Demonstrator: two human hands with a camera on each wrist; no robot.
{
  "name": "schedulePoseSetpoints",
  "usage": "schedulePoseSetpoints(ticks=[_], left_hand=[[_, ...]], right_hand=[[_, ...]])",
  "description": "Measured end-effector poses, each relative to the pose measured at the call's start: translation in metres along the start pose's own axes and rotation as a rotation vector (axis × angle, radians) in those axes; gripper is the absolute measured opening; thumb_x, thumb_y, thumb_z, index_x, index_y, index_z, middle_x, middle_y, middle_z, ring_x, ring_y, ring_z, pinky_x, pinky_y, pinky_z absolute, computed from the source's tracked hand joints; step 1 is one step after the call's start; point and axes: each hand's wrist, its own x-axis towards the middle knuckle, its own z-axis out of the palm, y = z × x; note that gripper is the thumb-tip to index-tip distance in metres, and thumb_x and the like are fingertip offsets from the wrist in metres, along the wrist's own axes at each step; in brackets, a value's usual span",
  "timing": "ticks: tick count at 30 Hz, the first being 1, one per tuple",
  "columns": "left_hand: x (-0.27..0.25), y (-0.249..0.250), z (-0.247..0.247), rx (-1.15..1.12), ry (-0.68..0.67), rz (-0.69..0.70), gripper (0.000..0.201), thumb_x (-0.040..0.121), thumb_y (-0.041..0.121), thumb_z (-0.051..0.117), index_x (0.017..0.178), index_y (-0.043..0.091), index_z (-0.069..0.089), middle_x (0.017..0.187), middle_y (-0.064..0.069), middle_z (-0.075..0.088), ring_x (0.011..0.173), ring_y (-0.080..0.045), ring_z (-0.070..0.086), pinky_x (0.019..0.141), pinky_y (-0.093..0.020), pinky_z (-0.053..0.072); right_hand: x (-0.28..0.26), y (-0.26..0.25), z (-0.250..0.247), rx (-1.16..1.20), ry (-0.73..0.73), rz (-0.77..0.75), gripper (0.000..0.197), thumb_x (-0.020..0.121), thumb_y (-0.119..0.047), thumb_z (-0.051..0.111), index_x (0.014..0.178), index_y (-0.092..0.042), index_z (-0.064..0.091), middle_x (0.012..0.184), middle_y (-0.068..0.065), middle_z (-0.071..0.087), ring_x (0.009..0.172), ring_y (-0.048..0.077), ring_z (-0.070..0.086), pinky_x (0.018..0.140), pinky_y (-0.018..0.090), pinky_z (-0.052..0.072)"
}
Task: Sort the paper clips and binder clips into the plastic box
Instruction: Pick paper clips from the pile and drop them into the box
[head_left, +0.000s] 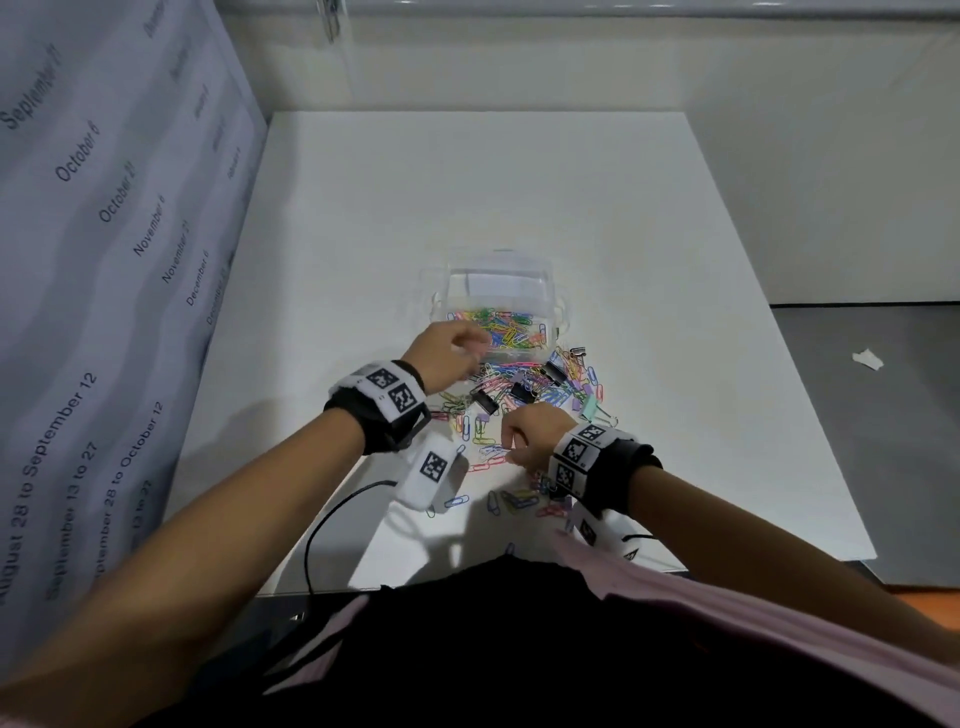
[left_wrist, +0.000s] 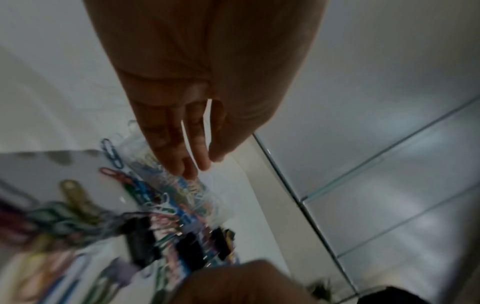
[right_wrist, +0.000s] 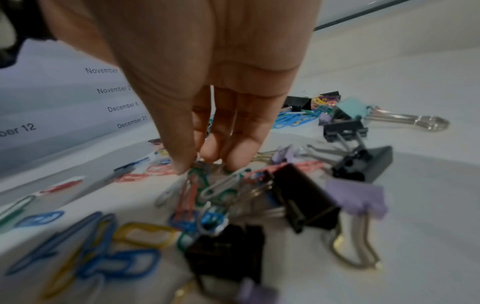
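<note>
Here, right hand (right_wrist: 197, 115) pinches a few paper clips (right_wrist: 207, 191) off the pile; plastic box (head_left: 498, 291) sits just ahead-left, under the nearer left hand (head_left: 447, 345), fingers relaxed, apparently holding nothing. Binder clips (right_wrist: 303, 197) lie right of the fingertips.

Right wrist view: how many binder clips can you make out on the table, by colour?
Black binder clips: 5
Purple binder clips: 4
Mint binder clip: 1
Patterned binder clip: 1
Total: 11, as far as the blur lets me tell; more may lie out of this view.
</note>
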Motion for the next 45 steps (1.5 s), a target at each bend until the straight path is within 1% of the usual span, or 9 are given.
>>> schedulePoseSetpoints(ticks=[2, 7, 12, 17, 25, 29, 36, 39, 45], left_hand=[[-0.009, -0.013, 0.003, 0.134, -0.105, -0.013, 0.026, 0.085, -0.001, 0.053, 0.107, 0.009, 0.062, 0.085, -0.001, 0.061, 0.068, -0.011, 0.056, 0.062, -0.019, 0.049], [-0.021, -0.043, 0.017, 0.594, -0.254, -0.058, 0.039, 0.071, 0.022, 0.076, 0.103, 0.013, 0.057, 0.080, 0.003, 0.057, 0.079, -0.017, 0.055, 0.071, -0.029, 0.044], [-0.029, -0.055, 0.035, 0.685, -0.210, 0.010, 0.063, 0.065, 0.035, 0.080, 0.113, 0.014, 0.045, 0.105, -0.006, 0.045, 0.090, -0.025, 0.053, 0.080, -0.033, 0.045], [-0.031, -0.056, 0.043, 0.640, -0.165, 0.055, 0.039, 0.080, 0.026, 0.067, 0.112, 0.014, 0.049, 0.113, -0.010, 0.045, 0.098, -0.029, 0.054, 0.082, -0.034, 0.043], [-0.026, -0.061, 0.039, 0.683, -0.155, 0.118, 0.013, 0.089, 0.015, 0.054, 0.100, 0.009, 0.057, 0.108, -0.011, 0.057, 0.102, -0.027, 0.053, 0.082, -0.033, 0.040], [-0.026, -0.061, 0.040, 0.650, -0.140, 0.104, 0.009, 0.088, 0.012, 0.054, 0.095, 0.007, 0.058, 0.080, 0.001, 0.052, 0.096, -0.028, 0.058, 0.081, -0.034, 0.043], [-0.025, -0.061, 0.042, 0.671, -0.167, 0.105, 0.009, 0.088, 0.012, 0.052, 0.092, 0.008, 0.059, 0.087, -0.006, 0.054, 0.094, -0.029, 0.058, 0.079, -0.033, 0.043], [-0.025, -0.058, 0.039, 0.662, -0.184, 0.115, 0.007, 0.088, 0.011, 0.052, 0.085, 0.012, 0.058, 0.072, 0.007, 0.044, 0.089, -0.028, 0.059, 0.078, -0.031, 0.044], [-0.020, -0.028, 0.021, 0.470, -0.030, 0.158, 0.012, 0.090, 0.007, 0.050, 0.092, 0.003, 0.061, 0.094, -0.006, 0.059, 0.081, -0.017, 0.053, 0.074, -0.024, 0.039]], right_hand=[[-0.001, 0.001, -0.002, 0.005, 0.012, 0.010, 0.018, 0.083, -0.015, 0.061, 0.099, -0.008, 0.063, 0.092, 0.007, 0.063, 0.092, 0.025, 0.056, 0.063, 0.023, 0.033], [-0.003, 0.005, -0.021, 0.046, 0.106, 0.034, 0.013, 0.084, -0.011, 0.059, 0.095, -0.007, 0.064, 0.088, 0.002, 0.061, 0.083, 0.017, 0.053, 0.069, 0.023, 0.039], [0.005, 0.006, -0.059, 0.188, 0.329, 0.093, 0.004, 0.087, -0.019, 0.059, 0.085, -0.015, 0.059, 0.078, -0.004, 0.055, 0.077, 0.017, 0.055, 0.063, 0.021, 0.047], [0.015, 0.009, -0.089, 0.289, 0.497, 0.142, 0.014, 0.088, -0.025, 0.056, 0.096, -0.014, 0.060, 0.075, 0.001, 0.056, 0.071, 0.018, 0.053, 0.051, 0.018, 0.034], [0.003, 0.009, -0.044, 0.111, 0.151, 0.074, 0.014, 0.078, -0.014, 0.065, 0.092, -0.013, 0.061, 0.073, -0.008, 0.053, 0.071, 0.013, 0.054, 0.060, 0.018, 0.043], [-0.002, 0.011, -0.016, -0.005, -0.019, 0.046, 0.039, 0.069, -0.027, 0.076, 0.101, -0.014, 0.057, 0.078, -0.004, 0.052, 0.077, 0.016, 0.047, 0.066, 0.028, 0.037], [0.000, 0.003, -0.007, 0.020, -0.059, 0.067, 0.007, 0.075, -0.007, 0.065, 0.071, -0.013, 0.066, 0.066, -0.004, 0.055, 0.073, 0.014, 0.052, 0.049, 0.016, 0.034], [0.003, 0.003, -0.005, 0.008, -0.022, 0.076, 0.033, 0.070, 0.002, 0.048, 0.047, -0.020, 0.042, 0.066, 0.003, 0.057, 0.068, 0.020, 0.053, 0.056, 0.025, 0.041], [-0.002, 0.006, -0.018, 0.035, 0.033, 0.038, 0.019, 0.074, 0.002, 0.045, 0.072, -0.008, 0.061, 0.086, 0.010, 0.070, 0.082, 0.025, 0.062, 0.072, 0.034, 0.053]])
